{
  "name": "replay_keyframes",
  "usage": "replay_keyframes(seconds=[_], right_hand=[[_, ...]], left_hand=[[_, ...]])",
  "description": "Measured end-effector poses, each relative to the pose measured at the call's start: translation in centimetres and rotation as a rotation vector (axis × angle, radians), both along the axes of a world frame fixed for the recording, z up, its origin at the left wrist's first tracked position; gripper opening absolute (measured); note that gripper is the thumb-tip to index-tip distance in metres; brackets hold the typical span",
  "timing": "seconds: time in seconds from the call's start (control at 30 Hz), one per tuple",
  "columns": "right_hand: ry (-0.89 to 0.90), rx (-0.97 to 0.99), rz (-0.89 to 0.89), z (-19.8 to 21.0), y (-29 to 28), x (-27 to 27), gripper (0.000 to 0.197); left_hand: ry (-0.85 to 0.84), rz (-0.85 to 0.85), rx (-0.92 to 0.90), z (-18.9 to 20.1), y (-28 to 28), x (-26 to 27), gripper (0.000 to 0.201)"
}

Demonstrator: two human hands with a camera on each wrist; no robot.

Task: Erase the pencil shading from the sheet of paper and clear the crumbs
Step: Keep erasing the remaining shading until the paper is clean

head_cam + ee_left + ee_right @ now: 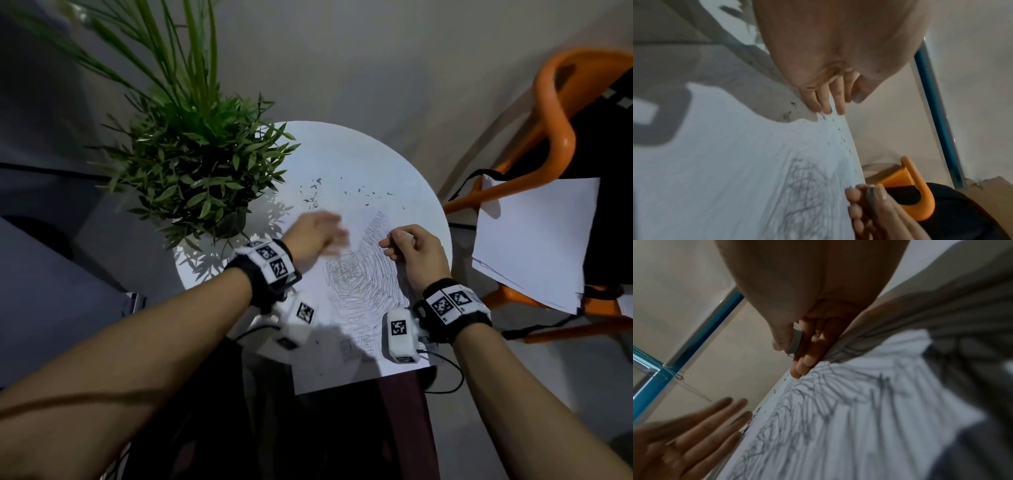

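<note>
round white table [342, 150] fills the middle of the head view, plant [191, 161] on its upper left, orange chair [555, 137] off at the right edge with spare sheets [534, 236] piled on it. my paper [356, 363] lies on the near half of the table, bottom edge hanging over the rim at lower centre. the pencil shading [363, 277] runs down the middle of the paper, between my two wrists, dense scribble and long strokes. my left hand [315, 236] is over the paper just left of the shading, fingers out straight and together, blurred, gripping nothing. my right hand [414, 250] sits on the shading's right side, fingers curled in, thumb and forefinger pinching the eraser [796, 340], a small pale block with a grey smudged end. crumbs [313, 197] lie scattered dark on the bare tabletop above the paper, upper centre, a thicker cluster to the left and a thin trail to the right.
</note>
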State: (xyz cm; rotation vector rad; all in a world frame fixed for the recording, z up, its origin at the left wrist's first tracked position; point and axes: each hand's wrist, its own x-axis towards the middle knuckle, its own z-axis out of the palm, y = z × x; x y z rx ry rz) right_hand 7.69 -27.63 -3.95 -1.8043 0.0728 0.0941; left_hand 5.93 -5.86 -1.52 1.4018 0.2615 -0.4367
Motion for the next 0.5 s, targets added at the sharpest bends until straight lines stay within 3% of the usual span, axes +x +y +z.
replay_keyframes(seconds=[0.07,0.13,0.2,0.27,0.3,0.43,0.5], right_hand=[[-0.003,0.011,-0.003,-0.1,0.0,-0.1,0.017],[-0.001,0.021,-0.012,-0.1,0.0,-0.3,0.017],[0.002,0.040,-0.025,-0.1,0.1,-0.5,0.017],[-0.003,0.044,-0.035,-0.1,0.3,-0.9,0.017],[-0.007,0.035,-0.037,-0.1,0.3,-1.0,0.017],[-0.018,-0.002,-0.027,-0.1,-0.1,-1.6,0.017],[-0.013,-0.020,-0.043,-0.2,-0.3,-2.2,0.017]], left_hand=[[-0.133,0.146,0.062,1.2,0.4,1.7,0.037],[-0.146,0.150,0.024,2.0,0.6,1.7,0.033],[-0.022,-0.010,-0.087,2.0,0.9,0.5,0.028],[0.114,-0.234,-0.058,1.8,1.0,-0.6,0.027],[0.129,-0.235,-0.029,1.4,0.8,-0.6,0.027],[-0.137,0.233,0.096,0.5,1.4,2.0,0.031],[-0.292,0.234,0.193,1.0,1.6,2.2,0.033]])
